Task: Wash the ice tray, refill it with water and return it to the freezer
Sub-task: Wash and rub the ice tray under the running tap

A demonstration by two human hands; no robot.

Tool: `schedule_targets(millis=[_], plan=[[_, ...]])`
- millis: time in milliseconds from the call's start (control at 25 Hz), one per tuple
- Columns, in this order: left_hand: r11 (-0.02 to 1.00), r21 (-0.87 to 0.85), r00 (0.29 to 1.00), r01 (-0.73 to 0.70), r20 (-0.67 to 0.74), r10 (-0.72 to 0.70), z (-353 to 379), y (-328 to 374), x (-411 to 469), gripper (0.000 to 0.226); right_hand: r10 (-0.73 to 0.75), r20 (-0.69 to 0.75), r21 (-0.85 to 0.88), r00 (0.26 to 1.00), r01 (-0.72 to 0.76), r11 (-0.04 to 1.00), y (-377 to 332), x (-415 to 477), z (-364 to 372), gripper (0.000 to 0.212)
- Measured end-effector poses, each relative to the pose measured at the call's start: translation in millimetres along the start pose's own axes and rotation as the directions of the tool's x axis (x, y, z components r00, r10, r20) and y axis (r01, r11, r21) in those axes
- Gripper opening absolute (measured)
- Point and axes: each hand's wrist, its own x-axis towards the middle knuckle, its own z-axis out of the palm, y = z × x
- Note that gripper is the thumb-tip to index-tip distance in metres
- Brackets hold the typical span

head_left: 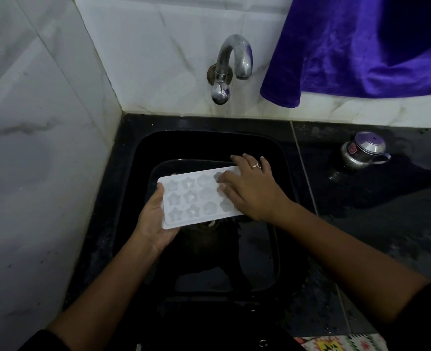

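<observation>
A white ice tray with star and flower moulds is held level over the black sink. My left hand grips its left end, thumb on the rim and fingers underneath. My right hand lies flat on the tray's right end, its fingers spread across the moulds, a ring on one finger. The metal tap sticks out of the tiled wall above the sink, and no water runs from it.
A small steel pot with a lid stands on the dark counter to the right of the sink. A purple cloth hangs at the upper right. White tiled walls close off the left side and the back.
</observation>
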Motion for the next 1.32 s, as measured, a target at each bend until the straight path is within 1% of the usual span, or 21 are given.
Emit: schedule_targets(millis=[80, 160, 200, 280, 360, 480, 520, 560, 600, 640, 680, 720, 840, 920, 960, 1040, 1120, 1200, 1280, 1320], plan=[[1.0, -0.018, 1.0, 0.007, 0.008, -0.007, 3, -3, -1, 0.06, 0.012, 0.027, 0.003, 1.0, -0.012, 1.0, -5, 2, 0, 0.051], [1.0, -0.014, 1.0, -0.001, -0.012, 0.0, 2, -3, 0, 0.063, -0.039, 0.053, 0.001, 0.998, 0.039, 0.999, -5, 0, 3, 0.06], [1.0, -0.006, 1.0, -0.004, -0.02, 0.003, 2, -3, -1, 0.065, -0.046, 0.051, 0.009, 0.998, 0.045, 0.999, -2, -1, 2, 0.06], [1.0, -0.005, 1.0, 0.008, -0.014, -0.008, 3, -3, -2, 0.066, -0.01, 0.035, 0.033, 0.999, 0.009, 0.999, 0, 0, -2, 0.055], [1.0, -0.01, 1.0, 0.009, -0.003, -0.009, 6, -5, -3, 0.062, 0.003, 0.031, 0.072, 1.0, -0.006, 0.997, -5, 3, -4, 0.048], [1.0, -0.025, 1.0, -0.004, -0.011, 0.004, 4, -3, -2, 0.055, -0.001, 0.083, 0.178, 0.997, -0.014, 0.984, -2, 3, -8, 0.041], [1.0, -0.018, 1.0, -0.007, -0.006, 0.007, 4, -4, -2, 0.054, 0.006, 0.093, 0.174, 0.996, -0.023, 0.984, 2, 3, -10, 0.041], [1.0, -0.018, 1.0, 0.004, 0.004, -0.004, 5, -6, -3, 0.054, 0.009, 0.09, 0.115, 0.996, -0.02, 0.993, 5, 4, -11, 0.045], [1.0, -0.022, 1.0, 0.017, 0.011, -0.017, 7, -8, -4, 0.055, -0.001, 0.072, 0.009, 0.997, 0.0, 1.0, 5, 6, -11, 0.054], [0.999, -0.026, 1.0, 0.026, 0.003, -0.026, 10, -11, -5, 0.056, -0.027, 0.064, -0.1, 0.998, 0.033, 0.994, 3, 7, -11, 0.064], [0.999, -0.03, 1.0, 0.026, -0.005, -0.026, 10, -12, -5, 0.056, -0.056, 0.068, -0.158, 0.996, 0.067, 0.985, 0, 6, -11, 0.071], [0.999, -0.037, 1.0, 0.022, -0.019, -0.023, 9, -12, -5, 0.057, -0.08, 0.086, -0.154, 0.993, 0.093, 0.984, 1, 4, -10, 0.072], [1.0, -0.021, 1.0, -0.013, -0.025, 0.012, 4, -9, -4, 0.058, -0.11, 0.121, 0.012, 0.987, 0.109, 0.994, 18, -4, -12, 0.058], [1.0, -0.006, 0.999, -0.022, -0.027, 0.022, 11, -13, -4, 0.054, -0.063, 0.097, 0.007, 0.993, 0.062, 0.998, 18, -1, -12, 0.05], [1.0, -0.011, 0.999, -0.023, -0.029, 0.022, 16, -15, -6, 0.054, -0.045, 0.088, -0.008, 0.995, 0.046, 0.999, 14, 1, -10, 0.051], [0.999, -0.034, 0.999, -0.031, -0.032, 0.03, 21, -18, -8, 0.061, -0.083, 0.097, 0.001, 0.992, 0.083, 0.997, 10, 1, -9, 0.058], [0.998, -0.026, 0.997, -0.062, -0.049, 0.06, 22, -17, -12, 0.064, -0.104, 0.122, 0.095, 0.987, 0.093, 0.991, 20, -1, -13, 0.052], [0.997, -0.019, 0.996, -0.078, -0.038, 0.077, 27, -21, -16, 0.062, -0.086, 0.113, 0.106, 0.99, 0.074, 0.992, 28, 0, -17, 0.045], [0.996, -0.023, 0.994, -0.087, -0.065, 0.085, 34, -28, -17, 0.056, -0.078, 0.088, 0.085, 0.993, 0.071, 0.994, 23, 1, -18, 0.046], [0.995, -0.032, 0.992, -0.093, -0.085, 0.09, 35, -31, -18, 0.057, -0.092, 0.09, 0.097, 0.992, 0.083, 0.992, 18, 1, -18, 0.047]])
